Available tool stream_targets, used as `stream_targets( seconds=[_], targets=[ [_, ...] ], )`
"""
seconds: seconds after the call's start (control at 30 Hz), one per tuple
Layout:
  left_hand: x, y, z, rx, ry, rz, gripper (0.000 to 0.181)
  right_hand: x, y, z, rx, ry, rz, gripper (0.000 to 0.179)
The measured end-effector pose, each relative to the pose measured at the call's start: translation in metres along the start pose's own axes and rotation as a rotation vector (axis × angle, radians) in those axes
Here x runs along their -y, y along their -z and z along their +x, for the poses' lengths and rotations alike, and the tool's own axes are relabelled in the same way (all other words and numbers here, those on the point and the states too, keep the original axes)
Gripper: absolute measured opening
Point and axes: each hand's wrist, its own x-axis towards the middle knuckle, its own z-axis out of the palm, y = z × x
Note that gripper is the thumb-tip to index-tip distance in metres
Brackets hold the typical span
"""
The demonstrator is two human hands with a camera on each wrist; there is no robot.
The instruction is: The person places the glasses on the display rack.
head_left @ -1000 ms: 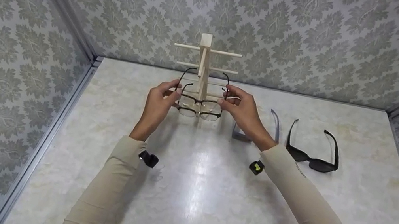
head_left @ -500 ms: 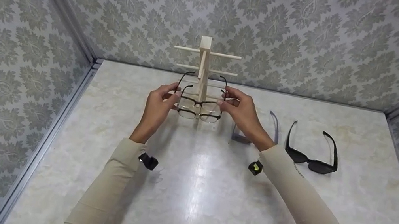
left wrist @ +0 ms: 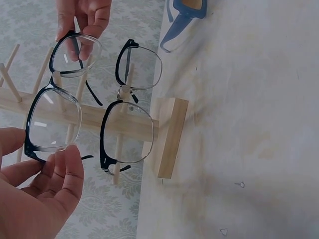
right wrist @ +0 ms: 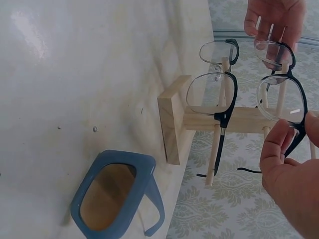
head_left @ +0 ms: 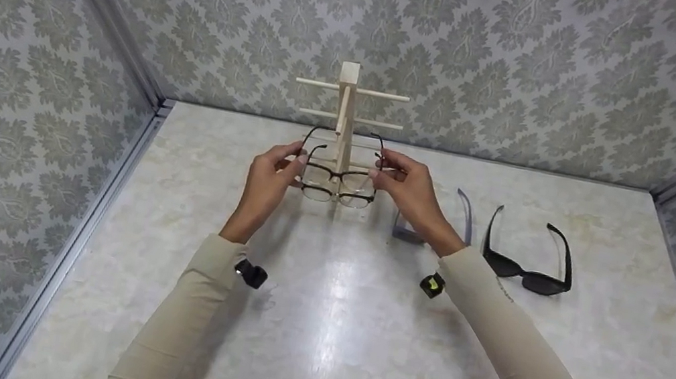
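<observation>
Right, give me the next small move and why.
Probably ease the upper eyeglasses onto the wooden display stand: the left hand and right hand hold them at either side, centred in front of it, and the lower eyeglasses already rest on its pegs below.

High head view downward; wrist views close, stand in common.

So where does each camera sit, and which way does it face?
Head: worn on the head, facing forward and down at the wooden eyeglass stand; left hand, right hand, sleeves show.
Left wrist: worn there, facing the held eyeglasses; both hands show.
Right wrist: worn there, facing the same eyeglasses; both hands show.
Both wrist views share the blue sunglasses.
</observation>
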Motion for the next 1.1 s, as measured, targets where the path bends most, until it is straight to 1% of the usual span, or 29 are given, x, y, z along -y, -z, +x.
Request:
stream_targets(
  seconds=[0.07,0.17,0.3,0.37,0.5,0.63,0.73,0.83,1.0,1.1],
  targets=[
    [0.000,-0.001,0.000,0.005,0.002,0.008,0.047,-0.001,0.001,-0.001,0.003,0.009,0.001,0.058],
    [0.001,0.001,-0.003,0.014,0.003,0.050,0.055,-0.003,0.002,-0.003,0.005,0.031,-0.016,0.062],
    [0.004,0.007,-0.008,0.017,0.000,0.103,0.066,-0.007,0.010,-0.011,-0.024,0.057,-0.064,0.066],
    [0.006,0.012,-0.013,0.007,-0.002,0.117,0.067,-0.009,0.016,-0.015,-0.042,0.065,-0.068,0.064],
    [0.009,0.020,-0.021,-0.017,-0.001,0.154,0.062,-0.014,0.030,-0.025,-0.081,0.082,-0.049,0.057],
    [0.012,0.023,-0.027,-0.022,0.012,0.195,0.054,-0.018,0.042,-0.034,-0.108,0.082,-0.059,0.051],
    [0.014,0.022,-0.033,-0.020,0.021,0.197,0.046,-0.022,0.050,-0.040,-0.109,0.074,-0.065,0.050],
    [0.017,0.019,-0.040,-0.023,0.014,0.181,0.040,-0.025,0.057,-0.046,-0.102,0.077,-0.054,0.049],
    [0.021,0.015,-0.053,-0.030,-0.004,0.172,0.034,-0.029,0.065,-0.057,-0.112,0.087,-0.044,0.048],
    [0.024,0.009,-0.060,-0.033,-0.014,0.170,0.032,-0.033,0.070,-0.065,-0.129,0.089,-0.055,0.047]
  ],
)
